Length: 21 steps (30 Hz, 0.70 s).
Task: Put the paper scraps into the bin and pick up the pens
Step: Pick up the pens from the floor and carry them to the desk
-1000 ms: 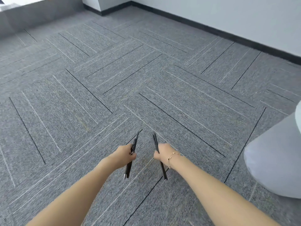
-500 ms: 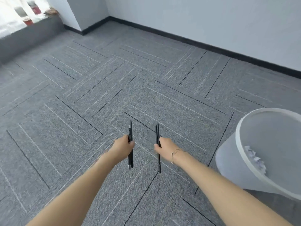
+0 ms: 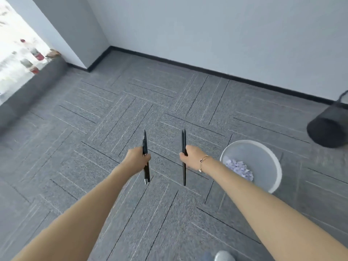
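A grey carpet [image 3: 79, 117] with thin line patterns covers the floor up to a pale wall with a dark skirting; the space ahead is wide and free. A round white bin [image 3: 271, 162] stands right of the right arm, with the paper scraps [image 3: 238, 169] piled inside. A dark round container [image 3: 328, 127] stands further right. The left hand [image 3: 138, 159] is closed around black pens [image 3: 145, 147], held upright. The right hand [image 3: 192, 157] is closed around slim dark pens [image 3: 183, 140], with the ends sticking out above and below the fingers.

Black pens [image 3: 145, 157] upright in left fist, more black pens [image 3: 184, 157] in right fist; pale paper scraps [image 3: 239, 169] heaped inside white bin [image 3: 271, 157] on floor.
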Motion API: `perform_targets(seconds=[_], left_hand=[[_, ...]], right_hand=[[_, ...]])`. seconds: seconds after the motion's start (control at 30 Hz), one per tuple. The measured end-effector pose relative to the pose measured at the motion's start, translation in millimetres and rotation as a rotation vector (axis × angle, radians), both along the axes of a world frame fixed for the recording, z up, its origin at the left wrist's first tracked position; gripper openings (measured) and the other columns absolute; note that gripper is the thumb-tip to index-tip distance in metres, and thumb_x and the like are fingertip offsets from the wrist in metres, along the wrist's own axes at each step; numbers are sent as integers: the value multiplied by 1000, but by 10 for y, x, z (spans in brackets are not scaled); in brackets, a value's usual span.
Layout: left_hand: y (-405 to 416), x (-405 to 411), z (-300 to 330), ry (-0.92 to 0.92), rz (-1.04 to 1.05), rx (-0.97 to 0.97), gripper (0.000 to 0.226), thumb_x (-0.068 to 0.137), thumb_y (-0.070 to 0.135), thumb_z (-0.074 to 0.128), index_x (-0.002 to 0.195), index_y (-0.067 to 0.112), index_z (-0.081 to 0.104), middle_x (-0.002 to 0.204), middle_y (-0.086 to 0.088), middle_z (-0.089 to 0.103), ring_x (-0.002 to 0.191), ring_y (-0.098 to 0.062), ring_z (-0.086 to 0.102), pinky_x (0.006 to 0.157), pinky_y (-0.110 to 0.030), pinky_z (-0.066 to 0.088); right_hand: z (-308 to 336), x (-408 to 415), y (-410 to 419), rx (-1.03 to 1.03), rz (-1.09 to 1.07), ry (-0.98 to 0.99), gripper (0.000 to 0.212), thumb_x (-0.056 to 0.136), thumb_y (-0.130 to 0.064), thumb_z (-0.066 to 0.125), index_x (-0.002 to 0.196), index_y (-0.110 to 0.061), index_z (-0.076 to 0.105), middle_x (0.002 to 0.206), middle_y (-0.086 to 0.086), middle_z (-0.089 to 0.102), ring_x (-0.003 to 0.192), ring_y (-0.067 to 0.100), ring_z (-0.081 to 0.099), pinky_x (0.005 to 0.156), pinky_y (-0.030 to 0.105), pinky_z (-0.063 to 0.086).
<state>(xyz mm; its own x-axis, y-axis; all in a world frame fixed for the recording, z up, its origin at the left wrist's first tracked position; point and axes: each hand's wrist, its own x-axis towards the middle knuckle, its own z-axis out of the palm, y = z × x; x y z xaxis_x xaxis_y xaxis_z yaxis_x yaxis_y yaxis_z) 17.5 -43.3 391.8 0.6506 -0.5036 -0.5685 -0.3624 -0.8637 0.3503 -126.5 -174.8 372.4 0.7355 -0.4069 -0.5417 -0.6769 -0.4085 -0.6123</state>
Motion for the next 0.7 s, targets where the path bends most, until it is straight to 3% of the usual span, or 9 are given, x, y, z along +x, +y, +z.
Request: perform_targets(seconds=[0.13,0.23,0.33,0.47,0.7], left_hand=[[-317,-237,995,25,-78,-50,18,93,19,48,79,9,45,68,-4,48,56,-15,45,49,-23,40],[-540,-486,1790,44,-172,-74,19,94,22,48,82,7,47,69,-3,52,56,-13,51,48,-20,42],[-786,-767,2623,50,-318,-139,22,93,24,48,81,6,48,68,-5,56,54,-15,57,51,-24,46],[-1113,-1067,3474,17,-394,-241,23,92,25,51,81,4,52,68,-5,54,54,-16,52,53,-26,46],[-1385,-1875,4473,45,-565,-403,28,91,25,51,69,10,44,63,-1,50,56,-15,46,53,-23,38]], right_hand=[[1064,-286,-231,-34,-34,6,38,96,-22,39,59,-17,28,69,11,55,64,27,53,46,24,27],[1895,-592,-383,-63,-92,-9,36,95,-23,40,61,-18,30,94,23,66,86,33,63,52,28,32],[2741,-960,-522,-78,-139,-17,34,95,-25,42,63,-16,31,84,17,58,78,33,59,62,29,35],[3660,-1447,-744,-200,-205,-20,27,94,-29,42,76,-9,41,78,10,50,70,22,47,57,30,31],[4742,-2561,-717,-339,-441,-56,28,93,-31,42,76,-10,45,75,19,59,70,27,56,65,33,42]])
